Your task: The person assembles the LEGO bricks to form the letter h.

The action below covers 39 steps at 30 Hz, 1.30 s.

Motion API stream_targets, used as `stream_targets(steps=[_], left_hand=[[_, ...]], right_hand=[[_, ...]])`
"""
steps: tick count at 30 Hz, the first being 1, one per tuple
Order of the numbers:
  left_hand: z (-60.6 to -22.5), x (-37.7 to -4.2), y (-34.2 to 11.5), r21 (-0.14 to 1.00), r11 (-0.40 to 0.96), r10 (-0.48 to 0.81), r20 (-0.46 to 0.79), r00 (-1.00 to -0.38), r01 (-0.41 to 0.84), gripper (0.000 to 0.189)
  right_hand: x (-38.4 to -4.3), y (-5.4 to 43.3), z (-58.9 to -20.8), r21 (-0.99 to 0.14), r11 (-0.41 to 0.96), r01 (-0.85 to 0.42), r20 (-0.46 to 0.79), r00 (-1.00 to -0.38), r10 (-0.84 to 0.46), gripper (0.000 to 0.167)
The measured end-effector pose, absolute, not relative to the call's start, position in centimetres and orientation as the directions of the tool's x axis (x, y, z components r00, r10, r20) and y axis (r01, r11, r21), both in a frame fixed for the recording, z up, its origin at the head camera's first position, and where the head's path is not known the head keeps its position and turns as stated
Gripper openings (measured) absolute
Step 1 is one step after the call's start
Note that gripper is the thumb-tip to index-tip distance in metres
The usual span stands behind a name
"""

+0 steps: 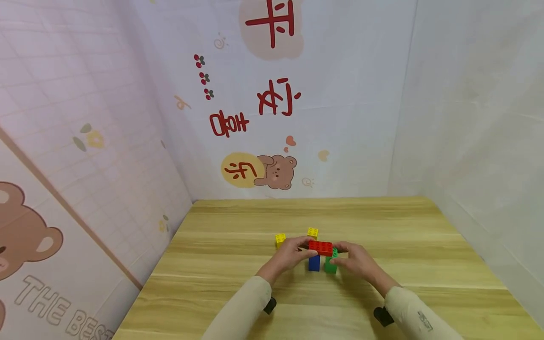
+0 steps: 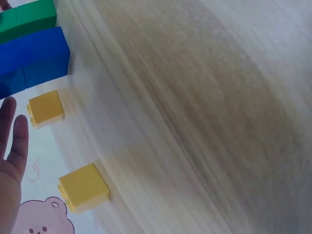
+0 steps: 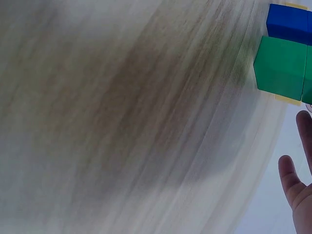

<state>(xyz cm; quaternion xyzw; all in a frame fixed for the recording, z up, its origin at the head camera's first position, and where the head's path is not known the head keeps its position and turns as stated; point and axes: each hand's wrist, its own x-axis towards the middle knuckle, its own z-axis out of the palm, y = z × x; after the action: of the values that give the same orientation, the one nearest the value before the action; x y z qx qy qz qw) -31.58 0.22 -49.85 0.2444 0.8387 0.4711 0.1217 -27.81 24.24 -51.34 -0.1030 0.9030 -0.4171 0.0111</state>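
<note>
A red brick [image 1: 320, 248] lies across the tops of a blue stack [image 1: 314, 263] and a green stack [image 1: 330, 266]; whether it is pressed down on them cannot be told. My left hand [image 1: 291, 253] pinches its left end between thumb and fingers. At the right, my right hand [image 1: 356, 259] has its thumb in front of the green stack's top and its fingers behind, close to the red brick's right end. Both wrist views catch only some outer fingers, with the blue stack [image 2: 46, 57] and green stack [image 3: 281, 67] beyond them.
One yellow brick [image 1: 280, 239] stands on the wooden table [image 1: 238, 283] behind my left hand. Another yellow brick [image 1: 312, 233] is just behind the blue stack. Printed cloth walls [image 1: 352, 94] border the table's back and sides.
</note>
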Motion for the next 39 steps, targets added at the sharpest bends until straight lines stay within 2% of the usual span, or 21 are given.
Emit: stream_targets(steps=[9,16,21,28,33,39], left_hand=[[-49.7,-31.7,-0.1,0.837,0.447,0.534,0.032,-0.845,0.314,0.034],[-49.6,-31.7,-0.1,0.797,0.494,0.547,0.026,-0.837,0.348,0.033],[-49.8,-31.6,-0.1,0.793,0.498,0.539,0.033,-0.842,0.350,0.031],[-50.2,-31.5,0.3,0.772,0.491,0.523,0.110,-0.845,0.405,0.036],[-50.3,-31.5,0.5,0.828,0.444,0.496,0.091,-0.863,0.343,0.031],[-50.8,-31.7,0.7,0.886,0.387,0.476,0.046,-0.878,0.256,0.058]], right_hand=[[-27.9,23.9,-51.2,-0.755,0.630,-0.182,0.066,-0.977,-0.204,0.041],[-27.9,23.7,-51.3,-0.751,0.623,-0.220,0.109,-0.971,-0.211,0.052],[-27.8,23.4,-51.3,-0.758,0.591,-0.275,0.163,-0.958,-0.236,0.041],[-27.8,23.6,-50.9,-0.727,0.593,-0.345,0.210,-0.935,-0.286,0.039],[-28.3,23.8,-50.4,-0.695,0.623,-0.359,0.199,-0.928,-0.313,0.039],[-28.6,23.9,-50.0,-0.733,0.619,-0.282,0.117,-0.949,-0.293,0.044]])
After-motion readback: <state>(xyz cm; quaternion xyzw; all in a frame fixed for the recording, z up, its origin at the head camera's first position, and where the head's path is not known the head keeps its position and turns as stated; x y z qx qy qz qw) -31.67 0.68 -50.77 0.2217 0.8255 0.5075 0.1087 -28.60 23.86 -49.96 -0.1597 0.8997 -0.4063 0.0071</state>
